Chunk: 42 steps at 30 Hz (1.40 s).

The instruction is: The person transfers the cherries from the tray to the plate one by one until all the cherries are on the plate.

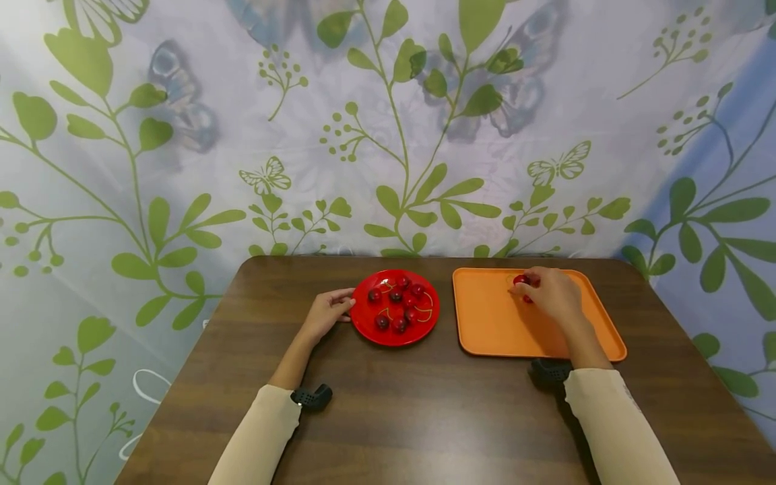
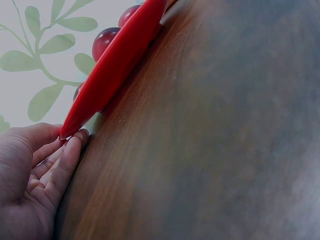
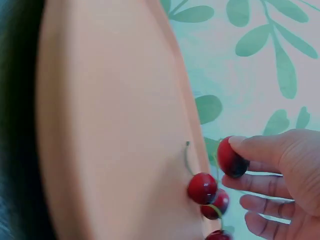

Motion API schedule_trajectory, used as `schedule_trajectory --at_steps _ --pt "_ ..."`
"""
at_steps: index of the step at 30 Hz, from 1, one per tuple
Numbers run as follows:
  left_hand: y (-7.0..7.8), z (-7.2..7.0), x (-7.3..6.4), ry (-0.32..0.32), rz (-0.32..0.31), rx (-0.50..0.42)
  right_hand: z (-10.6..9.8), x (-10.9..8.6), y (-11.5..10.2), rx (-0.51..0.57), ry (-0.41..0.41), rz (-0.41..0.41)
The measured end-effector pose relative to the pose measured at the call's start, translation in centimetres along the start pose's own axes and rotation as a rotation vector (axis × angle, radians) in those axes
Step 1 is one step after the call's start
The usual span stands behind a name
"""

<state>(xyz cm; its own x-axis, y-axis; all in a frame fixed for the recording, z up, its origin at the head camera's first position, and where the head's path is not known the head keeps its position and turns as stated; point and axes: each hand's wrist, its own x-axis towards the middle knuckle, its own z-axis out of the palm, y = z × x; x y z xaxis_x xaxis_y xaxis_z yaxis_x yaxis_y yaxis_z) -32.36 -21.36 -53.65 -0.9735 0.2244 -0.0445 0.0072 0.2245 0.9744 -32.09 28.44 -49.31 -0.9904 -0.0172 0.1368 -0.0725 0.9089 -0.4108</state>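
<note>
Glossy plate [image 2: 116, 67] and cherries [image 3: 202, 188]

The head view is evenly and fairly brightly lit. A soft shadow is cast on the orange tray [image 1: 488, 323] beneath the right hand [image 1: 553, 294], and pale glare is spread over the table [image 1: 436, 431] between the hands, nearer the camera. In the left wrist view, the surface right of the left hand [image 2: 45, 170] is blurred and hazy. In the right wrist view, cherries [image 3: 202, 188] beside the hand are crisply rendered, glossed by small highlights, while the tray's far side from it is left out of focus.

Plate [image 1: 397, 339] and tray [image 1: 485, 316] on table [image 1: 424, 411]
</note>
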Motion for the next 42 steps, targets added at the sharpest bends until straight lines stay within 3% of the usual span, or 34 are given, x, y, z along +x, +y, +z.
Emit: schedule_trajectory --at_steps 5,7,18,24,35,42 --pt "1.8 0.2 -1.0 0.001 0.017 0.003 -1.1 -0.1 -0.4 0.041 0.052 -0.017" --pt "1.9 0.2 -1.1 0.001 0.016 0.001 -1.5 -0.2 -0.7 0.058 0.063 -0.019" --pt "-1.1 0.2 0.4 0.029 0.012 0.013 -2.8 -1.0 -3.2 0.079 0.122 -0.137" --pt "-1.2 0.4 0.3 0.064 0.036 0.021 -3.2 -1.6 -5.3 0.117 0.131 -0.187" --pt "-1.3 0.2 0.3 0.061 0.044 0.018 -2.0 -1.8 -7.9 0.175 0.112 -0.268" --pt "-1.3 0.2 0.3 0.055 0.037 0.02 -1.7 -2.4 -9.3 0.174 0.055 -0.253"
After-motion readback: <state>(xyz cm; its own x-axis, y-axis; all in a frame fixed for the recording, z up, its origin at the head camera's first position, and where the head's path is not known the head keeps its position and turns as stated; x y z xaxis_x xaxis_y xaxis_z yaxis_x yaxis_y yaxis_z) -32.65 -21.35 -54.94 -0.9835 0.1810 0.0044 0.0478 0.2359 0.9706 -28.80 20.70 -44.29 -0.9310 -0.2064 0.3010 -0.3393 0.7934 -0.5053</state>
